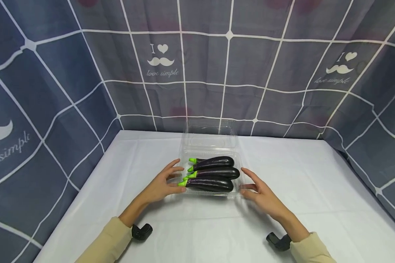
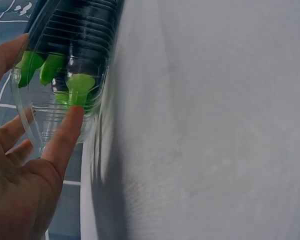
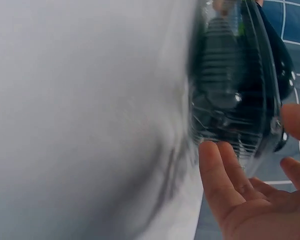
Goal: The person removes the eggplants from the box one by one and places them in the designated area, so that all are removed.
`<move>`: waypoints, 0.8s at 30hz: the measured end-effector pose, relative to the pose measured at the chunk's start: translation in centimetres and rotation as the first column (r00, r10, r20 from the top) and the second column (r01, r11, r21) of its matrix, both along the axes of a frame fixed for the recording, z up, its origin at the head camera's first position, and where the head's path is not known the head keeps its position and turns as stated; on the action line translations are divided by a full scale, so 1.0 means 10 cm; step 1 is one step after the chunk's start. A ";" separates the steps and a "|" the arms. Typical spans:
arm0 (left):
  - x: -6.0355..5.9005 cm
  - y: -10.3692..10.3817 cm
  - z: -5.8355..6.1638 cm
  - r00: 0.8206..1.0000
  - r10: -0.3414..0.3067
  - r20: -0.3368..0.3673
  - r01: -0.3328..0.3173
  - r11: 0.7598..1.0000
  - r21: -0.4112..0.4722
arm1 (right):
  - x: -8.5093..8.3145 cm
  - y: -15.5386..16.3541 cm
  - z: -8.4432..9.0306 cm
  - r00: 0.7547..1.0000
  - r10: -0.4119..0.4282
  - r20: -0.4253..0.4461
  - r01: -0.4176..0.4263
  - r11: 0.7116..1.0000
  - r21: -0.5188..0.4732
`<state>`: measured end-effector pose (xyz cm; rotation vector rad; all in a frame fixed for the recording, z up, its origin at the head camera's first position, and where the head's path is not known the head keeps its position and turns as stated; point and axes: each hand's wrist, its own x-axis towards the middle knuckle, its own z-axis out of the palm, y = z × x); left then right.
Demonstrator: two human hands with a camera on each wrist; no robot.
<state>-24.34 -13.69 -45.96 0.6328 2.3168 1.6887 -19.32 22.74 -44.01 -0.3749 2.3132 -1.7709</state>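
Several dark purple eggplants (image 1: 210,184) with bright green stems lie side by side in a clear plastic clamshell box (image 1: 210,193), stems toward the left. Its hinged lid (image 1: 210,140) is raised at the back. At the box's left end is my left hand (image 1: 159,186), fingers spread; in the left wrist view its thumb (image 2: 65,135) reaches the end wall near a green stem (image 2: 81,87). My right hand (image 1: 263,197) is at the opposite end, and in the right wrist view its extended fingertips (image 3: 208,150) come right up to the ribbed wall.
A white cloth (image 1: 197,233) covers the table under the box. Dark grey checked curtains (image 1: 204,62) enclose the back and both sides. Black wrist devices (image 1: 142,232) are worn at both beige sleeves (image 1: 106,243).
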 end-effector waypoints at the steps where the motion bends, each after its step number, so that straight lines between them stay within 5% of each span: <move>1: 0.00 0.01 0.00 1.000 0.000 -0.001 0.000 1.000 -0.002 | -0.01 0.01 0.02 1.000 -0.003 -0.001 0.003 1.000 0.014; 8: 0.00 0.03 0.03 1.000 0.008 0.009 -0.008 1.000 -0.016 | -0.15 0.00 0.20 0.992 -0.032 -0.125 0.054 0.984 0.169; 14: 0.01 0.02 0.03 1.000 0.018 0.020 -0.017 1.000 -0.014 | -0.42 -0.12 0.35 0.977 -0.043 -0.209 0.088 0.974 0.208; 24: 0.01 0.02 0.02 1.000 0.002 0.013 -0.002 1.000 -0.013 | -0.81 -0.36 0.49 0.974 0.057 -0.221 -0.001 0.969 0.248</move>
